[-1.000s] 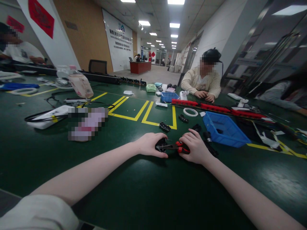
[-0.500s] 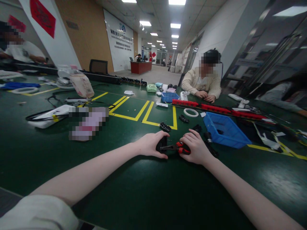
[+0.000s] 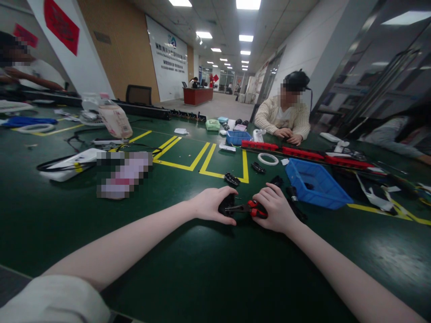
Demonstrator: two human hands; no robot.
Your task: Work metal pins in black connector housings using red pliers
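Note:
My left hand (image 3: 213, 205) grips a small black part (image 3: 226, 204) between thumb and fingers, just above the green table (image 3: 188, 264). Wrapped round the red-and-black handles of a pair of pliers (image 3: 251, 208) is my right hand (image 3: 278, 207). The pliers' jaws point left and reach the black part; whether they pinch anything there is too small to tell. A thin metal pin or screw seems to stick out near the part's upper edge. Beyond my left hand lies a black clip-like piece (image 3: 232, 179), and a similar one (image 3: 258, 168) sits farther back.
Right of my right hand stands a blue bin (image 3: 316, 186), with black items beside it. A white ring (image 3: 268, 158) and red strips (image 3: 303, 153) lie farther back. At left are a phone (image 3: 126, 175), a white device (image 3: 72, 165) and a bottle (image 3: 115, 117). A person (image 3: 284, 112) sits opposite.
My hands, the pliers and the black part stay almost in place. The person at far left has raised an arm slightly.

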